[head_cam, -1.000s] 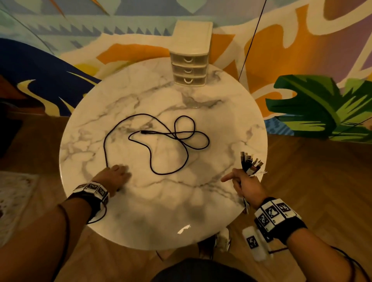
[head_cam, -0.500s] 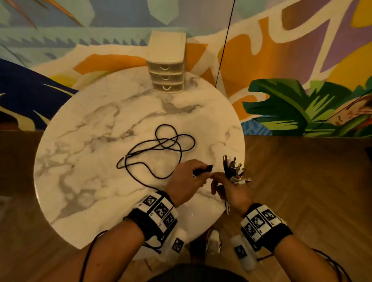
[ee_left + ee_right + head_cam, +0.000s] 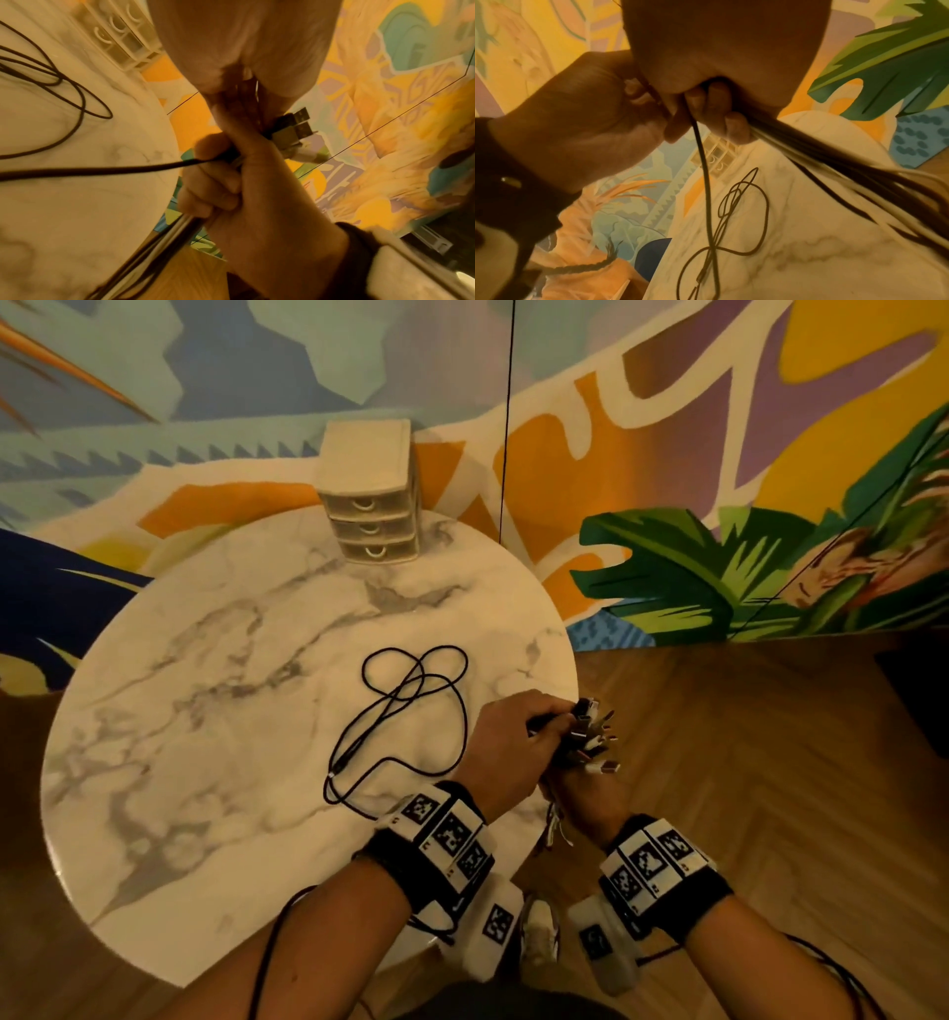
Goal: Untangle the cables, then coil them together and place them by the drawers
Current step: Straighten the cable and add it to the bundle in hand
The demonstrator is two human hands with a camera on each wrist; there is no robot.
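A thin black cable [image 3: 411, 701] lies in loose loops on the round marble table [image 3: 205, 762]. One end of it rises to my left hand [image 3: 544, 726], which pinches that end at the table's right edge. My right hand [image 3: 575, 773] grips a bundle of cables [image 3: 834, 162] just beside it; the bundle's plugs [image 3: 595, 742] fan out above the fist and its cords hang below the table edge. In the left wrist view the black cable [image 3: 102, 170] meets the USB plugs [image 3: 295, 125], and both hands touch there. The small cream drawers [image 3: 369, 505] stand at the table's far edge.
A painted mural wall [image 3: 719, 454] rises behind the table, with a thin dark line [image 3: 506, 428] hanging down it. Wooden floor [image 3: 744, 788] lies to the right and below. Bare marble spreads across the table's left half.
My left hand left the table's left side, took the black cable's end and carried it to my right hand's bundle. The cable's loops were dragged to the right.
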